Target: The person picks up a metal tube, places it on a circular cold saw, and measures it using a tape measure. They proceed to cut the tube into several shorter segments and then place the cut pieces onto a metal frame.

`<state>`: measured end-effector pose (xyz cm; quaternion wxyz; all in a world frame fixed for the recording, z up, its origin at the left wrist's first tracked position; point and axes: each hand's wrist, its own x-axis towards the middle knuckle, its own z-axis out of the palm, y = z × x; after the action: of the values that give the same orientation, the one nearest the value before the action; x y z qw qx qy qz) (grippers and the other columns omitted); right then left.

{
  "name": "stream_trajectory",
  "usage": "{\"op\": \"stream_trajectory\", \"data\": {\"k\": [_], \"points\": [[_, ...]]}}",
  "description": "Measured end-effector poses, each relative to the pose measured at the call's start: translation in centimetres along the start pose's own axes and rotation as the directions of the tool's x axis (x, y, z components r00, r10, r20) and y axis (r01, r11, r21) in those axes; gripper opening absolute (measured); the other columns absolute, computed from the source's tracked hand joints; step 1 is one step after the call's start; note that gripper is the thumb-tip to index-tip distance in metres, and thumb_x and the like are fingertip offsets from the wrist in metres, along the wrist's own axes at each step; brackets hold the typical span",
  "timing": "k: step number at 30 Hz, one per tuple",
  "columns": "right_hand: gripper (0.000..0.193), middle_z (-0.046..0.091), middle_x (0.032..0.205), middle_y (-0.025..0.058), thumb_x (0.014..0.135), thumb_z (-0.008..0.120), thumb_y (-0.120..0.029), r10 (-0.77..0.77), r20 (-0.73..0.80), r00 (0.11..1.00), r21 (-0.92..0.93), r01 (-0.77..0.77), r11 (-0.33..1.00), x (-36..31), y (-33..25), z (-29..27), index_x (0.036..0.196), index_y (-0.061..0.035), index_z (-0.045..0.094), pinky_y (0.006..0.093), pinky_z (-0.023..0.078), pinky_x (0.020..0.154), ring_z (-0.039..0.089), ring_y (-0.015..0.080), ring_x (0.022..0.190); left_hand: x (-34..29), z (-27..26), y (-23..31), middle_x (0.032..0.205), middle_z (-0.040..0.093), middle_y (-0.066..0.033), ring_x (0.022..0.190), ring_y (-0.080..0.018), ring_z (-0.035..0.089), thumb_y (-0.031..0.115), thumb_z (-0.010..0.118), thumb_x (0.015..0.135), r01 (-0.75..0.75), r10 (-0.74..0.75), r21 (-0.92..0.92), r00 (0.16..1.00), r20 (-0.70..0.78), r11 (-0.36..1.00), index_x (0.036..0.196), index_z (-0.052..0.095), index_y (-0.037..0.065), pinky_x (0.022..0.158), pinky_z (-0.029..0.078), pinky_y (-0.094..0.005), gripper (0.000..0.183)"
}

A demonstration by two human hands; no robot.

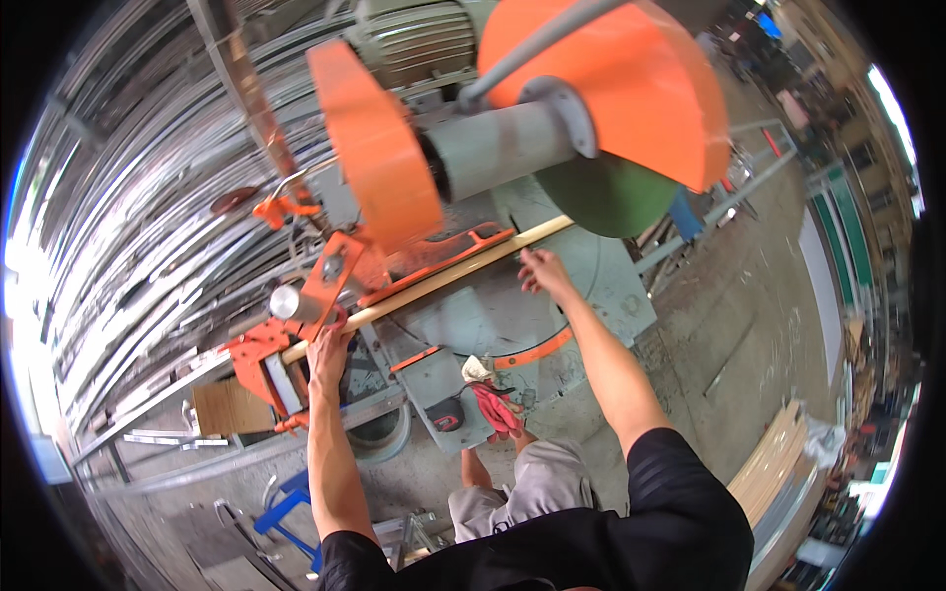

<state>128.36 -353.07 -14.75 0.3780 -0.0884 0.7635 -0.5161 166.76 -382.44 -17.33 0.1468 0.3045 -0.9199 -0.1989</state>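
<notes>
A long gold-coloured bar (443, 282) lies slanted across the grey table of a large cut-off saw, along the orange fence (439, 264). At the bar's left part my left hand (328, 357) is closed around it, just under an orange clamp bracket (320, 286); some of its fingers are hidden. My right hand (544, 273) is beside the bar's right part, fingers loosely bent and apart, with nothing visible in them. Above and to the right of this hand hangs the saw's green disc (611, 192), partly covered by an orange guard (631, 79).
Red gloves (496, 409) and a black-and-red tape measure (445, 415) lie on the table's near edge. Many metal profiles (148, 197) fill racks at the left. A blue stand (288, 517) is on the floor at lower left, and stacked boards (774, 463) lie at lower right.
</notes>
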Motion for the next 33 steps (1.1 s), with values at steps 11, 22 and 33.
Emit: {"op": "stream_trajectory", "data": {"k": [11,22,33], "points": [[0.033,0.068,0.100,0.0236,0.089,0.063,-0.032,0.105,-0.053,0.993,-0.880,-0.096,0.464,-22.1,19.6,-3.6,0.091,0.0005,0.068,0.0485,0.050,0.084,0.063,0.0388,0.103,0.7,-2.7,1.5,0.093,0.066,-0.0199,0.091,-0.0397,0.064,0.018,0.075,0.080,-0.034,0.037,-0.043,0.997,0.069,0.999,0.109,0.064,0.007,0.076,0.049,-0.0463,0.033],[0.017,0.070,0.084,0.0194,0.084,0.057,-0.012,-0.086,0.278,0.957,-0.919,0.291,0.267,-19.2,22.4,-4.5,0.078,-0.0030,0.071,0.0454,0.054,0.066,0.070,0.0337,0.079,1.0,-2.9,2.1,0.098,0.067,-0.0194,0.094,-0.0377,0.064,0.027,0.072,0.082,0.125,-0.126,0.021,0.964,0.235,0.992,0.115,0.066,0.007,0.079,0.049,-0.0445,0.038],[0.018,0.070,0.085,0.0133,0.081,0.061,-0.018,-0.012,0.685,0.728,-0.727,0.682,-0.084,-17.1,22.3,-7.5,0.087,-0.0041,0.070,0.0471,0.052,0.074,0.069,0.0302,0.083,0.5,-1.5,-0.3,0.086,0.065,-0.0151,0.082,-0.0362,0.062,0.022,0.073,0.080,0.013,-0.006,-0.070,0.995,0.100,0.997,0.096,0.066,0.005,0.071,0.047,-0.0439,0.024]]}}
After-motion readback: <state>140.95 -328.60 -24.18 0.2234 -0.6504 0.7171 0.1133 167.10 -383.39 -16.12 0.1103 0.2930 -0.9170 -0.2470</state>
